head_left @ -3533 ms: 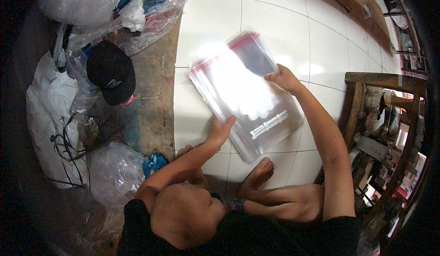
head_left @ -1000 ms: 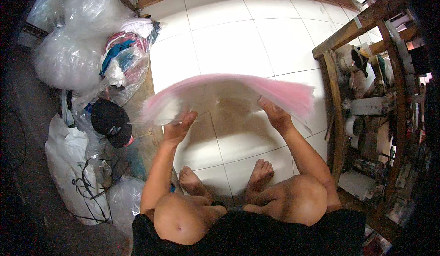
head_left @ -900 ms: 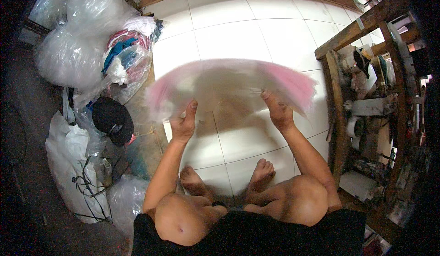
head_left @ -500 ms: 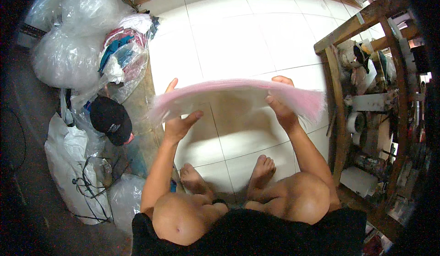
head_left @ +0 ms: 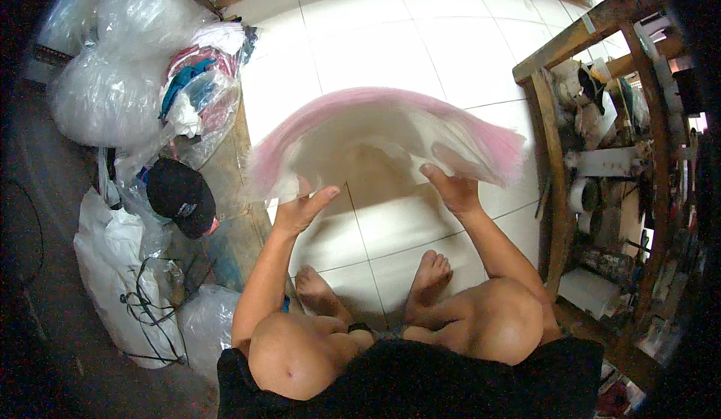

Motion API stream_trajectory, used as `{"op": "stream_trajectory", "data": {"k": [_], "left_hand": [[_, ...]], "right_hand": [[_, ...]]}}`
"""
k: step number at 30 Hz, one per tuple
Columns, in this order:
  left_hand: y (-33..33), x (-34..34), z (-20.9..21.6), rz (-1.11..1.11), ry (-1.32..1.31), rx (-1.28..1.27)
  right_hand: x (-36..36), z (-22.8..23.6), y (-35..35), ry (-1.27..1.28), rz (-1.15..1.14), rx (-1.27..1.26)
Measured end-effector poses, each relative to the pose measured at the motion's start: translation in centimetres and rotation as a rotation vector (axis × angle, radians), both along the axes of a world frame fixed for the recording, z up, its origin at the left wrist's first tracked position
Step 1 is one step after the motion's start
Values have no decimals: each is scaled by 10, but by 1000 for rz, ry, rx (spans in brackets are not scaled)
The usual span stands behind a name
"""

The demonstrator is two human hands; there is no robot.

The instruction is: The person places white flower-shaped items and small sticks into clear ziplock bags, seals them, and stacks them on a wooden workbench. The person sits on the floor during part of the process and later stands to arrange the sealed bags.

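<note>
Evidently, you hold the pink-edged stack of clear plastic sheets [head_left: 375, 100] to the right of the black cap [head_left: 179, 197], arched over the tiled floor [head_left: 368, 55]. Your right hand [head_left: 455, 191], farther from the cap, clasps it between thumb and fingers; your left hand [head_left: 298, 210], nearer the cap, has fingers behind the stack and thumb standing off, so whether it clamps cannot be told. Judged by its bend, the stack should handle light, limp and slippery, so take both side edges, pinching all layers evenly.
</note>
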State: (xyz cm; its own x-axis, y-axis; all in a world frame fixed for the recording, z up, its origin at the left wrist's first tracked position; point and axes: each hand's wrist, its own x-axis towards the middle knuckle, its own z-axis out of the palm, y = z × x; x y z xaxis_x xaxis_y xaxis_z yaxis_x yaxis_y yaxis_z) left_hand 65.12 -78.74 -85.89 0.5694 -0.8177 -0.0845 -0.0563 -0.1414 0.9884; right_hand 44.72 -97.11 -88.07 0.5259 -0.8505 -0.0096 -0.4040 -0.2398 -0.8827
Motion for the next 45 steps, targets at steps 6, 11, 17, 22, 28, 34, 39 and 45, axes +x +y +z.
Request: {"op": "stream_trajectory", "data": {"k": [6, 11, 17, 22, 28, 34, 39, 45], "left_hand": [[-9, 5, -40, 5, -204, -24], [-6, 3, -85, 3, 466, -152], [-12, 9, -12, -64, -223, -67], [-24, 30, -32, -82, -263, -178], [-1, 6, -43, 18, -697, 226], [-6, -21, -10, 78, -116, 107], [-18, -19, -12, 188, -151, 166], [-28, -13, 13, 251, -78, 213]], "right_hand": [[6, -12, -2, 53, 62, -256], [16, 37, 9, -83, -54, 211], [-7, -3, -2, 27, -13, 26], [3, 1, -3, 25, -90, 270], [11, 34, 8, 34, 29, 177], [4, 14, 19, 47, 34, 116], [3, 2, 4, 121, 61, 92], [23, 67, -52, -54, 242, 80]]}}
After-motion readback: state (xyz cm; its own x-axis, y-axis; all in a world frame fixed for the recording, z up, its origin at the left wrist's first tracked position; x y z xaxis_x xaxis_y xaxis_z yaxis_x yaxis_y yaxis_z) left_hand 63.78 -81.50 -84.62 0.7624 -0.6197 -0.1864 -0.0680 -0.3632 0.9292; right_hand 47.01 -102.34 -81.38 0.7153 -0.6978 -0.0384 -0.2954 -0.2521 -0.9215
